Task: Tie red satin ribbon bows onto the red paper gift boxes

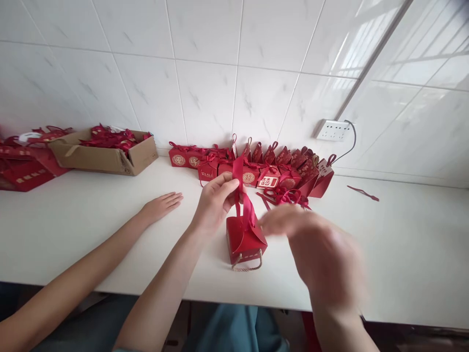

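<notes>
A small red gift box (245,240) with a rope handle stands on the white table (403,254) in front of me. My left hand (215,201) pinches the red ribbon (245,203) that rises from the top of the box. My right hand (322,254) hovers just right of the box, smeared by motion, so its fingers cannot be read. A loose bundle of red ribbons (284,196) lies just behind the box.
Another person's hand (160,206) lies flat and open on the table at left. A row of finished red boxes (256,168) lines the tiled wall. A cardboard carton (106,154) of red ribbons and flat red packs (25,171) sit far left. A wall socket (332,130) and a ribbon scrap (362,193) are right.
</notes>
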{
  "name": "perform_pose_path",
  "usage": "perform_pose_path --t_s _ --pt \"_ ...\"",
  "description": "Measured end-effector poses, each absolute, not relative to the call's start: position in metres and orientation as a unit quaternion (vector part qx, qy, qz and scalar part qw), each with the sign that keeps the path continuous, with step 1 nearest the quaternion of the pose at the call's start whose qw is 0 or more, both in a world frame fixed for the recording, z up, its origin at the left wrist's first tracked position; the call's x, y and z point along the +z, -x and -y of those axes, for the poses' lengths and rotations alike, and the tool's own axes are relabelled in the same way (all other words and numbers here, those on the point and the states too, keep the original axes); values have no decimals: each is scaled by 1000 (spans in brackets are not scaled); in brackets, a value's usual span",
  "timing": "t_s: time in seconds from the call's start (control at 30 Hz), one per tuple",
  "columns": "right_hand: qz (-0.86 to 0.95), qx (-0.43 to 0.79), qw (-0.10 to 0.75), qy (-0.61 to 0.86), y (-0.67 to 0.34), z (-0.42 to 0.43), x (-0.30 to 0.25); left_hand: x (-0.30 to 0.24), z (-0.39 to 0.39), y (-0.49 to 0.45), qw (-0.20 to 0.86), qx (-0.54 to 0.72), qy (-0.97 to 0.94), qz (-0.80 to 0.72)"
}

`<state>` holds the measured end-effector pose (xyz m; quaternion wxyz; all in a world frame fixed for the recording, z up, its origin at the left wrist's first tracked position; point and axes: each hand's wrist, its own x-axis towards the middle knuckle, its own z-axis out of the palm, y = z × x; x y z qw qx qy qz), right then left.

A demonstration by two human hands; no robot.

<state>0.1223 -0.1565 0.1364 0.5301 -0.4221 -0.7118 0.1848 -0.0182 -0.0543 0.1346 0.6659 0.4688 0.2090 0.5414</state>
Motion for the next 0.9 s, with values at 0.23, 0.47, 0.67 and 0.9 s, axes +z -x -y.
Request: perform_pose_path --t_s 0.23,0.47,0.67,0.9 --pt "633 323 555 432 -135 104 119 131 65 16 609 535 -555 -186" --pt "634 397 557 362 -132 110 118 132 71 12 568 539 -589 -200" --pt "659 315 538 421 -137 117 125 141 83 11 522 518 -646 -205" --pt "728 99 481 478 -139 122 121 140 97 12 474 498 -689 -229"
